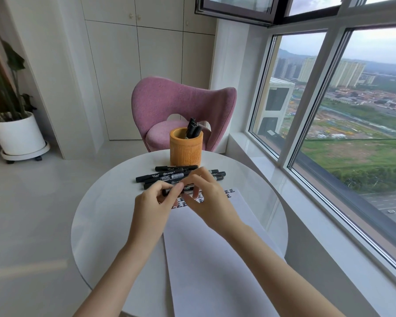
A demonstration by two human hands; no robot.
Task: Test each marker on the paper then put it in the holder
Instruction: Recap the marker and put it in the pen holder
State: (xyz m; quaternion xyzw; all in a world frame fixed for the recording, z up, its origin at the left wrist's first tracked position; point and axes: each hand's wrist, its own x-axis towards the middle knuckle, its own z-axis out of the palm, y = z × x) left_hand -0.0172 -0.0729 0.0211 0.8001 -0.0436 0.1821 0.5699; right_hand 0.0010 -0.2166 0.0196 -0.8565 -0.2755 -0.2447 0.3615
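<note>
Location: residential high-rise apartment, enclosed balcony corner. Indicators: pink upholstered chair point(169, 104), white built-in cabinets point(158, 65), potted plant point(16, 133), round white table point(105, 225), large windows point(364, 115) overlooking tower blocks and fields far below.

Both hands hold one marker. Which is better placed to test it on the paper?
Probably the right hand: it grips the marker directly above the paper, while the left hand sits mostly beyond the sheet's left edge.
</note>
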